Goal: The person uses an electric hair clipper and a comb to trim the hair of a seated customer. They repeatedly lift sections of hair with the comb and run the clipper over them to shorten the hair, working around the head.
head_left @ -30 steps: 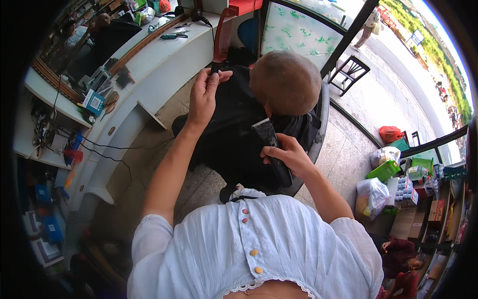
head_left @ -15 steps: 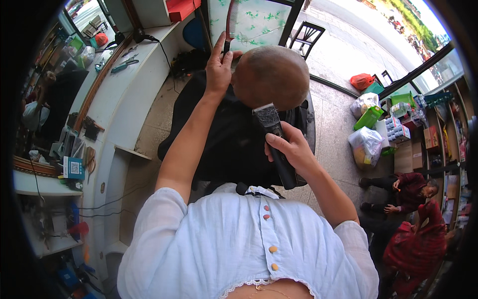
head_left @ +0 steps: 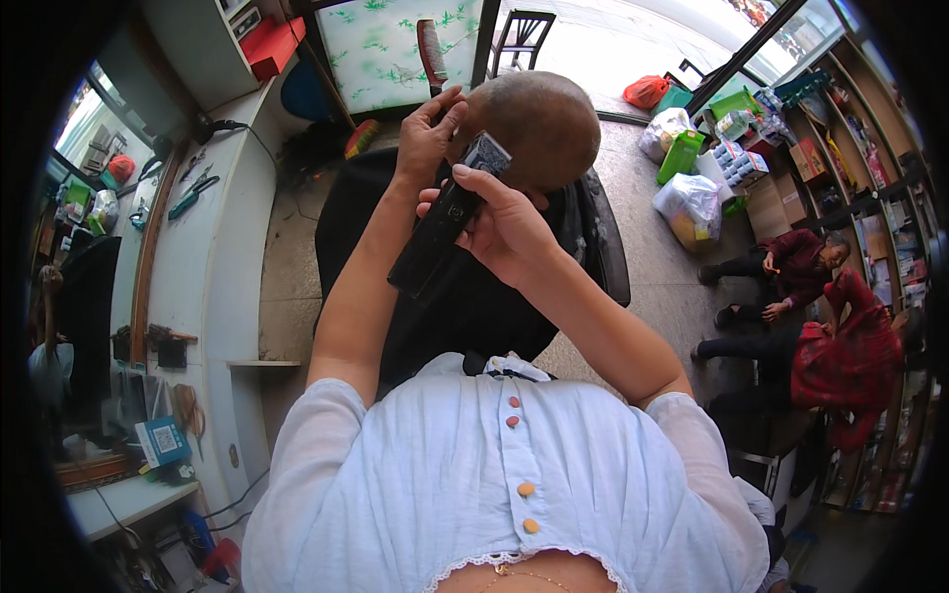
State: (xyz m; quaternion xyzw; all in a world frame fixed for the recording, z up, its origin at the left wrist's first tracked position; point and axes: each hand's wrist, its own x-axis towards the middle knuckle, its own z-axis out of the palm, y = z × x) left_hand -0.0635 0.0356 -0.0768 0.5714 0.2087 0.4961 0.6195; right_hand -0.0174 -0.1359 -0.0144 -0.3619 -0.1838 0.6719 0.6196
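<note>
A seated person's closely cropped head [head_left: 544, 124] is in front of me, with a black cape [head_left: 361, 212] spread below it. My right hand [head_left: 499, 222] is closed round a black hair clipper [head_left: 430, 242], its thumb along the upper side. The clipper is tilted, its blade end up at the near left side of the head; I cannot tell whether it touches. At the head's left, my left hand [head_left: 425, 143] pinches the handle of a reddish comb [head_left: 428, 49], which points upward with pale teeth. Part of the comb's handle is hidden by my fingers.
On the left runs a white counter [head_left: 213, 148] below a mirror, with scissors-like tools [head_left: 193, 198] on it. Bags [head_left: 689, 210] and boxes stand on the floor at the right, beside shelves [head_left: 870, 178]. Two people [head_left: 845, 346] in red sit there. A dark chair [head_left: 521, 40] stands beyond the head.
My right hand has moved left and upward, turning the clipper so its body now points down-left. My left hand with the comb sits slightly lower. The whole view has shifted.
</note>
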